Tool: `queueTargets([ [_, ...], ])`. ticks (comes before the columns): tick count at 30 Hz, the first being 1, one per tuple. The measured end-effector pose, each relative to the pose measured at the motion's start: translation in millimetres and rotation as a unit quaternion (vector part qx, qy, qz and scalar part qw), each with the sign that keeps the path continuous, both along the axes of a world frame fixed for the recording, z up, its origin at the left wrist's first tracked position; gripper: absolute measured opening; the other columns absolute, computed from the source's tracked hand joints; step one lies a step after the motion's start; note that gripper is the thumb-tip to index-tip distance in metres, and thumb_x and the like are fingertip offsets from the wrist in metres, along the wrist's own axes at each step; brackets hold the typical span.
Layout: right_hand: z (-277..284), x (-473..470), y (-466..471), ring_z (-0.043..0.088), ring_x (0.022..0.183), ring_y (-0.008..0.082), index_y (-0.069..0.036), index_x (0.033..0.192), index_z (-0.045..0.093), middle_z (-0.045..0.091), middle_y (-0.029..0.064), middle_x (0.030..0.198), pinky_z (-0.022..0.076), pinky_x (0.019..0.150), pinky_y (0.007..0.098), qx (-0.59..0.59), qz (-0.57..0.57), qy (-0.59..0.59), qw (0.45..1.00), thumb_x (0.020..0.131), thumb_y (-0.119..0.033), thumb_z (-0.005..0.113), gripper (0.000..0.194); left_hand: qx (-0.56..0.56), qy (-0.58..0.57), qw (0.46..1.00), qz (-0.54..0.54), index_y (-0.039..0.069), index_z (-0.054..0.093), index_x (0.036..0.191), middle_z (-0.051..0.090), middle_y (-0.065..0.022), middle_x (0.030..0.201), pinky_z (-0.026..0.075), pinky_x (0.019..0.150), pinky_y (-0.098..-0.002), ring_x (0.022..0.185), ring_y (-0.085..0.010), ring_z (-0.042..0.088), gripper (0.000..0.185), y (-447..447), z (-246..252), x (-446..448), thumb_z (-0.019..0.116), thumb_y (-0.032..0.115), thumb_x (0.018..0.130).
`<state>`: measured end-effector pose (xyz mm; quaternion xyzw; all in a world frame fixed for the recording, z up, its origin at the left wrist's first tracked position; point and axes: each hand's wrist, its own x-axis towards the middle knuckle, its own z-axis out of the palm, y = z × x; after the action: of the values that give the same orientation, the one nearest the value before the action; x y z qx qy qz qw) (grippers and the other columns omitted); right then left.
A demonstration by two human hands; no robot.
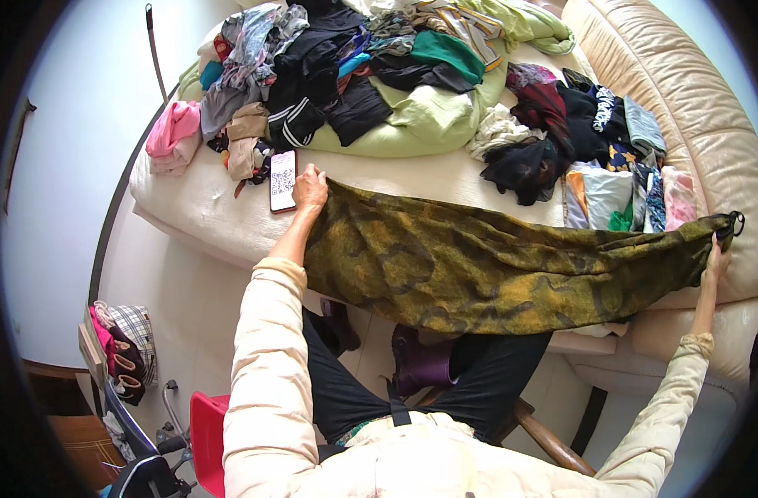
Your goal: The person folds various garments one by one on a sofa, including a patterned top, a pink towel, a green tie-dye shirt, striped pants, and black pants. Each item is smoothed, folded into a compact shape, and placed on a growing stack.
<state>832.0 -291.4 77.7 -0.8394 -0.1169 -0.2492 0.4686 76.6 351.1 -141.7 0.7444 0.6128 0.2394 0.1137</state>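
A long camouflage-patterned cloth bag or garment [478,261] in green, brown and black is stretched sideways in front of me, over the couch edge and above my knees. My left hand [310,187] grips its left end, fingers curled around the fabric. At the far right, my right hand [717,260] holds the gathered end, where a black cord loop [737,223] sticks out. Just left of my left hand, a smartphone [283,182] lies face up on the cream couch seat [211,211], a printed-style code on its screen.
A large heap of mixed clothes [317,68] covers a light green quilt [429,118]. Folded pink cloth [175,137] lies at left. More garments [541,137] and upright rolled clothes [609,193] sit by the padded backrest [671,81]. A red plastic bin [209,442] stands beside me.
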Motion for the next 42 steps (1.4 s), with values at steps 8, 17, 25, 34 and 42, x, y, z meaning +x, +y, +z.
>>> queueTargets([
  [8, 17.0, -162.0, 113.2, 0.061, 0.094, 0.0138, 0.0, 0.116, 0.066, 0.068, 0.0044, 0.111, 0.0489, 0.085, 0.0282, 0.048, 0.177, -0.007, 0.983, 0.088, -0.017, 0.073, 0.034, 0.131, 0.07, 0.986, -0.075, -0.002, 0.05, 0.112, 0.05, -0.0185, 0.116, 0.049, 0.086, -0.0467, 0.103, -0.037, 0.058, 0.045, -23.8, 14.0, -11.5, 0.07, 0.029, 0.086],
  [17, -79.2, -477.4, 303.1, 0.06, 0.076, 0.0429, -0.005, 0.113, 0.053, 0.059, 0.0174, 0.078, 0.048, 0.067, 0.0492, -0.061, 0.36, -0.16, 0.917, 0.069, 0.003, 0.061, 0.046, -0.015, -0.218, 0.964, -0.155, -0.002, 0.052, 0.111, 0.055, -0.0125, 0.107, 0.052, 0.076, -0.0348, 0.085, -0.0213, 0.062, 0.035, -137.4, 47.8, -6.5, 0.062, 0.026, 0.095],
  [25, -143.5, -526.7, 243.8, 0.062, 0.096, 0.0323, -0.006, 0.098, 0.068, 0.065, 0.0131, 0.099, 0.0515, 0.08, 0.0413, -0.19, 0.547, -0.031, 0.815, 0.08, -0.028, 0.075, 0.029, -0.244, -0.327, 0.91, -0.073, -0.004, 0.048, 0.118, 0.057, -0.0139, 0.111, 0.05, 0.083, -0.0373, 0.1, -0.0268, 0.061, 0.043, -211.2, -11.4, -7.3, 0.058, 0.032, 0.097],
  [34, -163.3, -343.4, 119.3, 0.045, 0.056, 0.0062, -0.004, 0.095, 0.058, 0.048, -0.0045, 0.068, 0.0364, 0.048, 0.0231, -0.159, 0.347, 0.519, 0.765, 0.09, -0.054, 0.064, 0.05, 0.019, -0.181, 0.983, -0.025, -0.004, 0.035, 0.135, 0.039, -0.021, 0.136, 0.033, 0.107, -0.0476, 0.129, -0.0396, 0.039, 0.071, -260.4, -4.9, 24.9, 0.075, 0.014, 0.078],
  [42, -162.3, -348.3, 164.9, 0.065, 0.085, 0.0165, 0.002, 0.118, 0.058, 0.067, 0.0072, 0.102, 0.054, 0.073, 0.0318, 0.008, 0.413, 0.494, 0.765, 0.088, -0.014, 0.069, 0.036, 0.067, -0.217, 0.948, -0.225, 0.002, 0.056, 0.113, 0.053, -0.0151, 0.122, 0.042, 0.1, -0.0423, 0.114, -0.0326, 0.053, 0.038, -287.0, 20.2, 13.4, 0.067, 0.005, 0.077],
])
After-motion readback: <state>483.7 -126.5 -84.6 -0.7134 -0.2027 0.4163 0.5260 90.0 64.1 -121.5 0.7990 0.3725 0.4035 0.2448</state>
